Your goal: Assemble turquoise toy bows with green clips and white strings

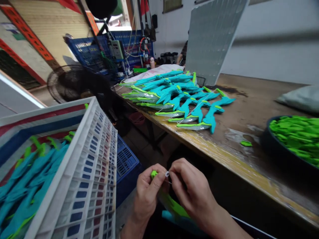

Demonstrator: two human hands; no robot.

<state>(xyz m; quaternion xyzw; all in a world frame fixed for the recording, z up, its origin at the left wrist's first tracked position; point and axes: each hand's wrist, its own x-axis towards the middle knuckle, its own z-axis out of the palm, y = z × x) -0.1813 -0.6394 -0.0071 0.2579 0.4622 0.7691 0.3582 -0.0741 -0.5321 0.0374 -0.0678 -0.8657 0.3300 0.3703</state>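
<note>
Below the bench [231, 159] edge, the left hand [147, 196] pinches a green tip [154, 173] steady so the right hand [191, 192] can pinch a small ring [167, 173] against it. Finished toys [184, 99] lie fanned on the bench, apparently kept within reach

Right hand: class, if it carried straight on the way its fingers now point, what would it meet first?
The right hand points left, fingers pinching a small silvery ring. First it would likely meet the left hand, which holds the green toy tip, though depth is unclear.
</note>
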